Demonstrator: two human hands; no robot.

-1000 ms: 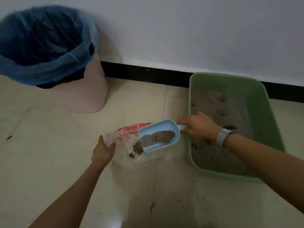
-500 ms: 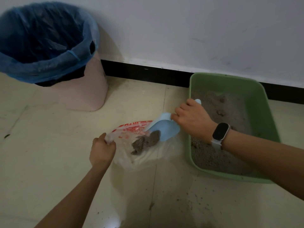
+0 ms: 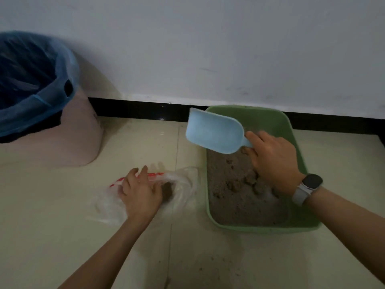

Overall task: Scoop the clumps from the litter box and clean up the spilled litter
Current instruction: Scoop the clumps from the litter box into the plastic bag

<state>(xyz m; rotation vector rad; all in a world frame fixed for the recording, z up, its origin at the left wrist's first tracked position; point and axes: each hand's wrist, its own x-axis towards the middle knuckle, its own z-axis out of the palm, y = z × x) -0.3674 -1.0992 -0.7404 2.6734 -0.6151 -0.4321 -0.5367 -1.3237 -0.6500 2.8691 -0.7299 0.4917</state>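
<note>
A green litter box stands on the floor at the right, against the wall, filled with grey-brown litter and several clumps. My right hand grips the handle of a light blue scoop, held empty above the box's far left corner. A clear plastic bag with red print lies on the floor left of the box, with a dark heap of litter inside. My left hand rests on the bag with its fingers spread.
A pink bin with a blue liner stands at the back left by the wall. Spilled litter grains speckle the tiled floor in front of the box. A black skirting strip runs along the wall.
The scoop emptied its litter into the bag, then my right hand lifted it back over the litter box. My left hand let go of the bag's edge and now lies flat on it.
</note>
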